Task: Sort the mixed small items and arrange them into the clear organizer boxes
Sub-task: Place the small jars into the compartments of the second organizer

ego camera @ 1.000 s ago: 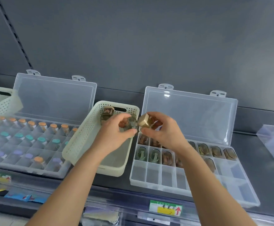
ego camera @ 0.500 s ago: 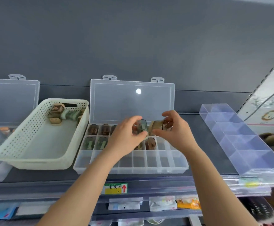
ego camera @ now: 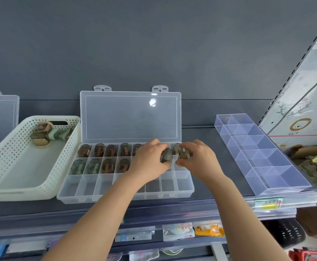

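Your left hand [ego camera: 150,162] pinches a small green case [ego camera: 166,158]. Your right hand [ego camera: 199,161] pinches a small brown case [ego camera: 185,154]. Both hands are over the right end of the box [ego camera: 127,194]. They are close together, and the two cases almost touch.

The back row holds brown cases. The middle row has two green ones on the left, then two brown ones. Your hands hide some slots.

Give each case its own free slot, next to ones of the same colour. Lay it the same way as the others, so the lid [ego camera: 131,117] can close. Let go only when it sits right down in the slot. More cases wait in the basket [ego camera: 22,193].
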The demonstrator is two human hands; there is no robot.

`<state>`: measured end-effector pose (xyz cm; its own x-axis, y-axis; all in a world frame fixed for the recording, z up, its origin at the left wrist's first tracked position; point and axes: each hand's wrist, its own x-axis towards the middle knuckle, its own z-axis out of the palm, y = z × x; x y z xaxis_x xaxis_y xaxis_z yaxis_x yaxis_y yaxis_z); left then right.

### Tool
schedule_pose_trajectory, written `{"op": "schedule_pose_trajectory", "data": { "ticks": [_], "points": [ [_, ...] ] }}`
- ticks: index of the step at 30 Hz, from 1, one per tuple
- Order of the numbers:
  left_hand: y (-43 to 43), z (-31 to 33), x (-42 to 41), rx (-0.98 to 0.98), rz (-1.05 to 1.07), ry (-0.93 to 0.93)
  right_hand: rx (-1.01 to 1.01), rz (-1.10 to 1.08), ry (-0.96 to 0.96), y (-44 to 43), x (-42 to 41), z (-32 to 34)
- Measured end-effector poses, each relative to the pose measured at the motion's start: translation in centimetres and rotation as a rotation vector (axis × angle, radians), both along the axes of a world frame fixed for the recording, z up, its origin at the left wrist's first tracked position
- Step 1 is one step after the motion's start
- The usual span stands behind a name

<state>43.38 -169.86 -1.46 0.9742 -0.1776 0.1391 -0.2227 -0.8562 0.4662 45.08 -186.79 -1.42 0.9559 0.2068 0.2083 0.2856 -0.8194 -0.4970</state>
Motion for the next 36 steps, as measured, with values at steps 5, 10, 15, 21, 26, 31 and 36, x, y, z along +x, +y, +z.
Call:
{"op": "schedule_pose_trajectory", "data": {
  "ticks": [5, 10, 15, 21, 26, 31, 36],
  "points": [
    [-0.5, -0.9, 0.4, 0.208, 0.039, 0.011, -0.065, 0.076, -0.012, 0.3, 0.5, -0.1],
    [-0.4, -1.2, 0.9, 0.256, 0.051, 0.066, -0.122, 0.115, 0.036, 0.2, 0.6, -0.8],
    [-0.3, -1.3, 1.2, 0.308, 0.018, 0.093, -0.143, 0.132, 0.094, -0.3, 0.8, -1.3],
    [-0.3, -1.4, 1.3, 0.304, 0.026, 0.097, -0.165, 0.104, 0.107, -0.3, 1.1, -1.4],
    [-0.2, -1.3, 1.1, 0.305, 0.02, 0.105, -0.16, 0.096, 0.109, -0.1, 1.1, -1.2],
    [1.5, -0.5, 0.7, 0.252, 0.038, 0.04, -0.142, 0.099, 0.05, 1.0, 1.4, -0.6],
    [6.0, 1.2, -0.1, 0.249, 0.152, -0.029, -0.121, 0.193, -0.051, 5.5, 1.8, 0.6]
  ]
}}
